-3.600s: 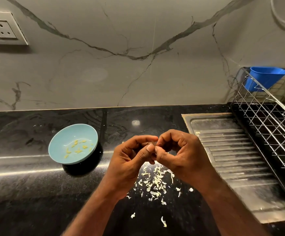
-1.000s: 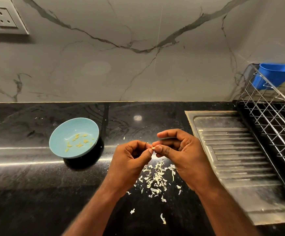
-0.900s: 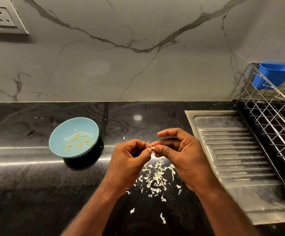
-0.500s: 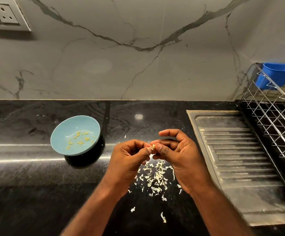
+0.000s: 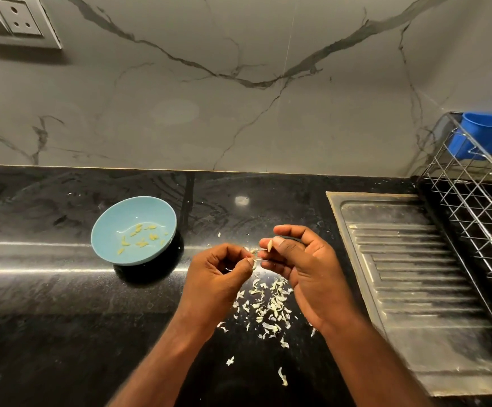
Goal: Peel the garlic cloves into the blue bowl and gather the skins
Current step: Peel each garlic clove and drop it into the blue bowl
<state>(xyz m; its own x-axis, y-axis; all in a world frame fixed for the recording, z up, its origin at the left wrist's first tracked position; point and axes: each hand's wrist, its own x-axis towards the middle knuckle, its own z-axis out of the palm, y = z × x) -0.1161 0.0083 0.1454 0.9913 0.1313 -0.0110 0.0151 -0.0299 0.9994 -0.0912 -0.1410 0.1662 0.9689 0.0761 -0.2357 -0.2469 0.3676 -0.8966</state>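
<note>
The right hand (image 5: 303, 259) pinches one garlic clove (image 5: 270, 244) between thumb and fingertips, the remaining fingers loosely curled. The clove's long axis runs roughly near to far in the view, with its far end free. The left hand (image 5: 218, 268), just left of the right, pinches a thin strip of skin (image 5: 255, 259) between thumb and forefinger; whether the strip is attached to the clove cannot be determined.

The blue bowl (image 5: 112, 218) sits on the black counter (image 5: 63, 304), left of both hands and slightly farther away, and contains peeled cloves (image 5: 140, 237). The left hand is nearer the bowl. Depositing the clove therefore probably requires a leftward carry past the left hand. The loose skins (image 5: 268, 304) lie on the counter directly below the hands.
</note>
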